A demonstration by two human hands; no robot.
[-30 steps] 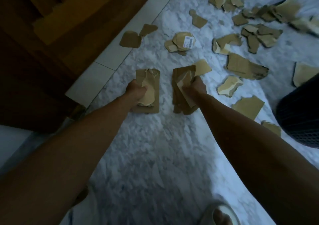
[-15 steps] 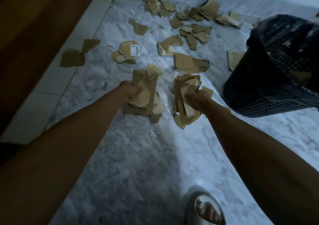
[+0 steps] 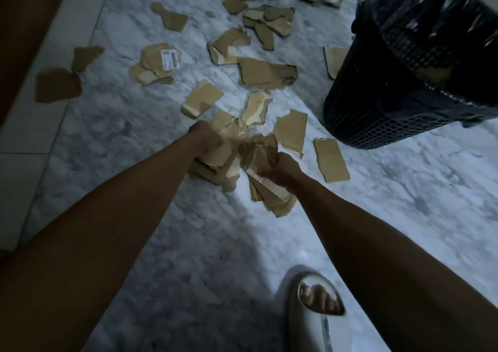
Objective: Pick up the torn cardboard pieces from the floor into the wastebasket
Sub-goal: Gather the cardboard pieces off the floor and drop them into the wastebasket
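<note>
Left hand (image 3: 206,140) clamped round a bundle of torn cardboard (image 3: 219,160), fingers curled over the top sheets. Right hand (image 3: 279,167) likewise gripping its own bundle (image 3: 265,187), which hangs down below the fist. The two bundles nearly touch at their upper edges, both to the near left of the wastebasket (image 3: 404,82).

Wastebasket: dark mesh, lined with a black plastic bag (image 3: 420,9), standing on the marble floor (image 3: 161,243). Some cardboard shows inside it, near the rim.

Loose pieces on the floor, placed from the wastebasket:
- flat rectangular scrap (image 3: 331,160) just beside its base, on the near side
- one piece (image 3: 334,60) leaning or lying against its left wall
- long strip (image 3: 266,73) to its left, well apart
- piece with a white label (image 3: 159,61) farther left
- two dark scraps (image 3: 58,84) farthest left, on the pale border tile
- a dense scatter (image 3: 266,20) beyond it to the upper left

One foot in a pale slipper (image 3: 312,322) at the bottom edge, well short of the wastebasket.
</note>
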